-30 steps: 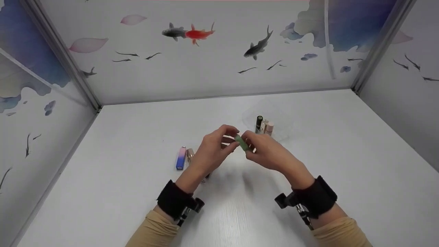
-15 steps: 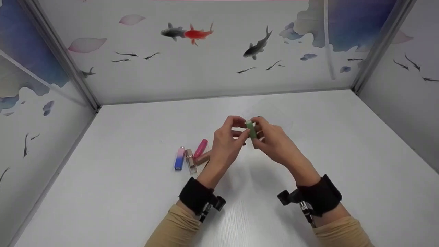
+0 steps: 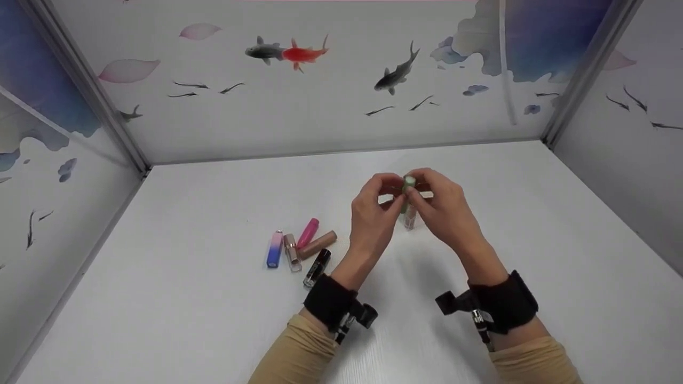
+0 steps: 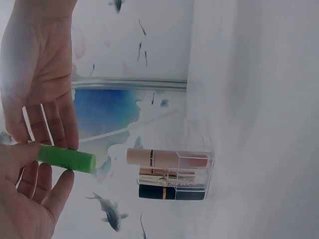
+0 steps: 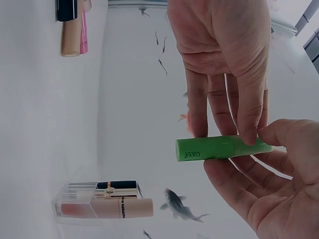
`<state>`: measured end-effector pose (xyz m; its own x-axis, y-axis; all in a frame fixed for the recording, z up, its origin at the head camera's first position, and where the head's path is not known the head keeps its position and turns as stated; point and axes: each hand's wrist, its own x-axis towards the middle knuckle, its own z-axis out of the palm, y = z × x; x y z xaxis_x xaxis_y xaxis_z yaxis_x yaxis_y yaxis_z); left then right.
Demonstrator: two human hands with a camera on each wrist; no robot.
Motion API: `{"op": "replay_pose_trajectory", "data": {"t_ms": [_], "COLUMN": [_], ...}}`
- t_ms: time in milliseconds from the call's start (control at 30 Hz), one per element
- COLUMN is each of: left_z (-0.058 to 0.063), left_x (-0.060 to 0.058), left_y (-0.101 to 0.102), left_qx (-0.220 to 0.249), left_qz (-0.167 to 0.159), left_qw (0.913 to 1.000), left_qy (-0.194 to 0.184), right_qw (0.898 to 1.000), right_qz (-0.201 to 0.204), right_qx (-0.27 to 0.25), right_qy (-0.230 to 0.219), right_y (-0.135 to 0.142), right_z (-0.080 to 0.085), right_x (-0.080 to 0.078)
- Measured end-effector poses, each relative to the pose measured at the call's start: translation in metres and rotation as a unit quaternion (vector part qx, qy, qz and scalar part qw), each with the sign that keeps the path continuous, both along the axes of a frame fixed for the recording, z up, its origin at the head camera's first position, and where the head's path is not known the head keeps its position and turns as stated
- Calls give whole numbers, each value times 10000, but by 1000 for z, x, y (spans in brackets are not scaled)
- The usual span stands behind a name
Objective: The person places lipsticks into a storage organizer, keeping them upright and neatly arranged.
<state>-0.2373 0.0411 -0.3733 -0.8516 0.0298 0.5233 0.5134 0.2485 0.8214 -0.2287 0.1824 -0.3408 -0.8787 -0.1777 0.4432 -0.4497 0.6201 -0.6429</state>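
Note:
A green lipstick tube with dark lettering on its side stands nearly upright in the air between the two hands. My left hand pinches it with fingertips and thumb. On its other side my right hand pinches it too, the thumb near its upper end in the right wrist view, where the green tube shows almost whole. Just beyond it on the table is a clear holder with a black tube, a gold one and a pale pink one standing in it. The hands mostly hide it in the head view.
Left of the hands lie a pink-and-blue tube, a gold one, a bright pink one, a brown one and a black one. White walls with painted fish enclose the table.
Both hands have moved right and farther back with the green lipstick tube, which has turned more upright. They now cover the holder, and the loose tubes on the left have come into view.

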Motion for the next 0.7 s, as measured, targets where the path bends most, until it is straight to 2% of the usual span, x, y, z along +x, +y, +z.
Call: {"op": "replay_pose_trajectory", "data": {"t_ms": [333, 567, 700], "left_z": [-1, -1, -2], "left_x": [-4, -9, -12], "left_y": [14, 18, 16], "left_qx": [-290, -709, -966], "left_qz": [107, -208, -215], "left_qw": [9995, 9973, 9951], "left_qy": [106, -33, -63], "right_qw": [9978, 9951, 9946], "right_qz": [-381, -608, -673], "right_qx": [-116, -105, -116], "right_qy": [532, 776, 787], "right_y": [10, 18, 19], "right_z": [1, 0, -2], "right_x": [-5, -9, -12]}}
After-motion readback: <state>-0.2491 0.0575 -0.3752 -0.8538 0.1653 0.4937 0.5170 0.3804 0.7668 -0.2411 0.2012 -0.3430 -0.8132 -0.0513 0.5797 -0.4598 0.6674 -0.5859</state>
